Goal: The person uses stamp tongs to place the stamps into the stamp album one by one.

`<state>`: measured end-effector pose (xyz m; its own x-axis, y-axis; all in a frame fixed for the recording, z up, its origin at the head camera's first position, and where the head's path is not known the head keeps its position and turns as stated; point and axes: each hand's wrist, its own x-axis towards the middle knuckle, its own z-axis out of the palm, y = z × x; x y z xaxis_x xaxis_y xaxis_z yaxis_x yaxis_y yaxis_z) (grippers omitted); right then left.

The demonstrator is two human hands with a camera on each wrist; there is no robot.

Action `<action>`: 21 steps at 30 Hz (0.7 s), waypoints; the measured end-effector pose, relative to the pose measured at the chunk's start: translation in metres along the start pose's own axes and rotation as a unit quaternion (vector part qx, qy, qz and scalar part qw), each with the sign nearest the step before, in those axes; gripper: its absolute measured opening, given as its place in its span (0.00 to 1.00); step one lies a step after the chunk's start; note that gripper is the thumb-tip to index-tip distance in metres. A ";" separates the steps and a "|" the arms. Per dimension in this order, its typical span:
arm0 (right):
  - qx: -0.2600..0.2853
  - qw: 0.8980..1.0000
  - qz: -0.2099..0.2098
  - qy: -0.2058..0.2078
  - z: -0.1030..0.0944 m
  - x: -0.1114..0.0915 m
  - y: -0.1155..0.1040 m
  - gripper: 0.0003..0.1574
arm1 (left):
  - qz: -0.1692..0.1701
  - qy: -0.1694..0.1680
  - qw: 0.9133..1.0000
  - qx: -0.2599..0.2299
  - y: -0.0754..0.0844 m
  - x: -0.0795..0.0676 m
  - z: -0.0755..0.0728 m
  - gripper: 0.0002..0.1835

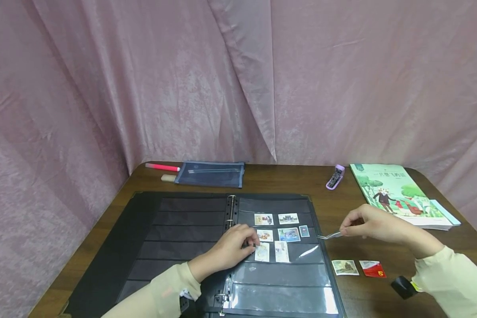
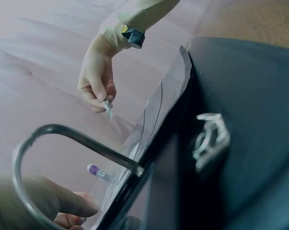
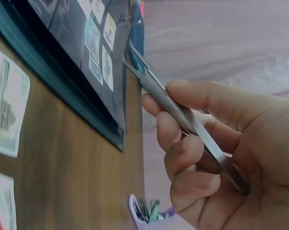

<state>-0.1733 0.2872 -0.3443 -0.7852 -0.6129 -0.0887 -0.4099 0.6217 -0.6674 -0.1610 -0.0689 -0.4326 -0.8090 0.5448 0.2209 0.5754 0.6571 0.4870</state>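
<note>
A stamp album (image 1: pixel 191 234) lies spread on the table, its black pages divided into clear strip pockets. On the right-hand page sit several postage stamps (image 1: pixel 288 234) in rows. My left hand (image 1: pixel 231 247) rests on that page, fingers loosely bent, fingertips right at a lower-left stamp (image 1: pixel 262 252). My right hand (image 1: pixel 371 225) holds metal tweezers (image 3: pixel 171 103) between thumb and fingers. In the right wrist view the tweezers' tips stand apart with nothing between them; in the head view they reach the album's right edge. Two loose stamps, one beige (image 1: pixel 345 267) and one red (image 1: pixel 373 269), lie beside the album.
Behind the album lie a blue mesh pouch (image 1: pixel 211 175) and a red pen (image 1: pixel 163 167). A purple-edged small object (image 1: pixel 335 177) and a green picture book (image 1: pixel 399 192) are at the back right. Metal binder rings (image 1: pixel 230 210) stand along the album's spine. A pink curtain hangs behind.
</note>
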 end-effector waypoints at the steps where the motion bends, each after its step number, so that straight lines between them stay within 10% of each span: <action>1: 0.000 1.000 -0.002 -0.002 -0.002 -0.003 0.001 0.07 | 0.000 0.000 1.000 0.000 0.000 0.000 0.000 0.07; 21: 0.022 0.998 0.017 -0.051 -0.010 -0.058 0.042 0.06 | 0.030 -0.046 0.994 0.094 0.011 -0.005 -0.009 0.14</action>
<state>-0.1500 0.3536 -0.3602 -0.7457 -0.6400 -0.1852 -0.3615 0.6222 -0.6945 -0.1521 -0.0690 -0.4213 -0.7633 0.6252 0.1629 0.6414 0.7029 0.3074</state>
